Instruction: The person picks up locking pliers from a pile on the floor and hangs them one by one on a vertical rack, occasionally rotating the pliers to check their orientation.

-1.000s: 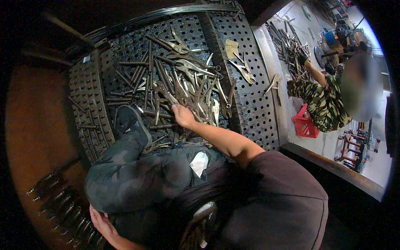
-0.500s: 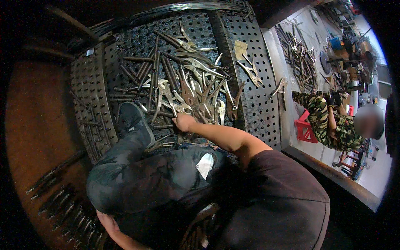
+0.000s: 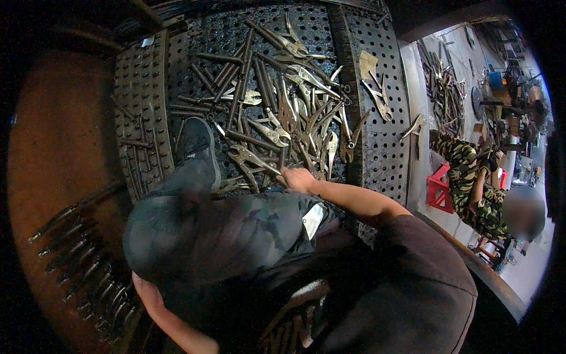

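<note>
My right hand (image 3: 299,179) is closed around one handle of a metal pair of locking pliers (image 3: 246,156). The pliers' jaws point left, toward my shoe, at the near side of a heap of similar locking pliers (image 3: 309,79) and dark rods or tubes (image 3: 246,71). Some tools lie right beside my fingers, and a short dark tube stands just above them. At the lower left, my left hand (image 3: 147,293) rests against my bent leg by the knee. Its fingers are hidden behind the leg.
The heap lies on a perforated metal plate (image 3: 383,150). My shoe (image 3: 197,144) stands at its left edge, near a studded panel (image 3: 141,94). Several dark tools lie in rows (image 3: 88,271) at lower left. A co-worker in camouflage (image 3: 463,159) sits on a red stool (image 3: 438,187) at right.
My right hand has drawn the locking pliers out of the heap toward my body, turning their jaws left. The whole view has shifted. My left hand stays by the knee.
</note>
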A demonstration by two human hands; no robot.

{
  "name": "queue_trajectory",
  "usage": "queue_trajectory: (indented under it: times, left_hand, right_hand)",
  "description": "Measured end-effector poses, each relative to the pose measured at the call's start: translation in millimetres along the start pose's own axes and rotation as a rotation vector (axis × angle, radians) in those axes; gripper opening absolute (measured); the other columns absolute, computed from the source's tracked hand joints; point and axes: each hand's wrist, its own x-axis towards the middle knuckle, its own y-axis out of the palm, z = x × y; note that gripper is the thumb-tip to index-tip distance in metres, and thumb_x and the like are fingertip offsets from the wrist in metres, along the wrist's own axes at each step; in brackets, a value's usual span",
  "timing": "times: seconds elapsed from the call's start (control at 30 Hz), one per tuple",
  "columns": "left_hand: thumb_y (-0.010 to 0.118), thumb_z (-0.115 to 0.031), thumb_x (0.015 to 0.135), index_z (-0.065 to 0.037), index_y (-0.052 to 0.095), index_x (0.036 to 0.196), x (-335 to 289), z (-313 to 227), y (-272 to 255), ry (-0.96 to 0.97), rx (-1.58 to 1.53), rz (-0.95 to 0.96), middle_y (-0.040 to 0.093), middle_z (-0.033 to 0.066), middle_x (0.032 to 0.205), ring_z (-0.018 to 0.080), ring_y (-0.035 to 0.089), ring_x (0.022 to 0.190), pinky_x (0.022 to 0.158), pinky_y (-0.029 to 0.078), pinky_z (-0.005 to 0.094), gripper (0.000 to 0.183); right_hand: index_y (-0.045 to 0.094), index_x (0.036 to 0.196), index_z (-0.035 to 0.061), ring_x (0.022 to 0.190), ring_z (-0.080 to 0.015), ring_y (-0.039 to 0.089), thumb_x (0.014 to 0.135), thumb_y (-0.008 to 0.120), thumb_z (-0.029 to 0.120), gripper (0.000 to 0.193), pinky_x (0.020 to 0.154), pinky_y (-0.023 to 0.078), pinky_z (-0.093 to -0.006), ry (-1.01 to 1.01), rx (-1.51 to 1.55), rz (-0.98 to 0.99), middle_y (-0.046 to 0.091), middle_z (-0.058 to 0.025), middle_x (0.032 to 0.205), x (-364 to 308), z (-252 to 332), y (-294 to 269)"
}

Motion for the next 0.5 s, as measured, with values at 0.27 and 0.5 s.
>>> queue_trajectory:
  times: [0.27,0.5]
  left_hand:
    - [0.061,-0.025,0.101,-0.005,0.042,0.149,3.6,30.1,-27.5,0.04,-0.042,-0.046,0.048,0.0095,0.148,0.0245,0.048,0.132,0.111,0.037,0.0407,0.055]
    - [0.057,-0.023,0.102,-0.003,0.039,0.151,3.3,52.9,-56.8,0.078,0.139,-0.07,0.044,0.0103,0.152,0.026,0.047,0.134,0.113,0.035,0.0408,0.055]
  right_hand:
    - [0.045,0.135,-0.001,0.124,-0.0453,0.048,0.087,0.072,0.034,0.065,0.104,0.039,-0.0503,0.014,0.049,-0.945,0.05,-0.0293,0.134,22.7,7.5,-66.8]
    - [0.04,0.138,0.0048,0.125,-0.0419,0.04,0.072,0.087,0.04,0.088,0.105,0.035,-0.0505,0.877,0.441,-1.032,0.037,-0.0267,0.136,80.6,-47.8,-89.1]
